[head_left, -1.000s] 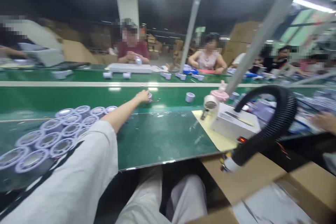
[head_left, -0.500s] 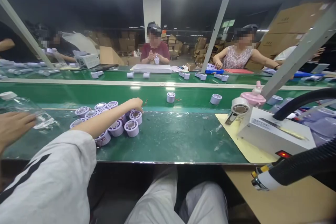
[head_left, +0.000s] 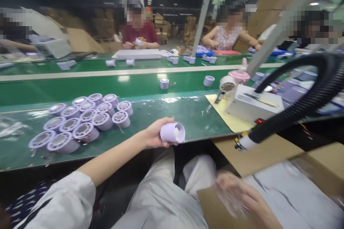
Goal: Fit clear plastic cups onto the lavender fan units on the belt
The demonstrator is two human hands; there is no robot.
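My left hand [head_left: 157, 134] is closed around a light purple cylindrical plastic housing [head_left: 172, 132], held tilted just above the table's front edge. Its open end faces right, with something white inside. Low on the right, my right hand [head_left: 238, 191] is smeared by motion over a cardboard box [head_left: 212, 204]; a clear, shiny film seems to be beside its fingers. Left of my left hand, several similar purple housings [head_left: 88, 115] with ringed, slotted tops stand grouped on the green table [head_left: 150, 109]. Thin wires show at some of them.
A purple housing with wires [head_left: 164, 83] and another housing [head_left: 209, 81] stand on the green belt [head_left: 107, 86]. To the right are a white box-shaped machine [head_left: 252, 105], a small fan [head_left: 227, 84] and a black flexible hose [head_left: 292, 109]. Co-workers [head_left: 139, 34] sit across.
My left hand has come back from the far side of the housings toward me, now with a housing in it. My right hand has entered view. The camera has turned.
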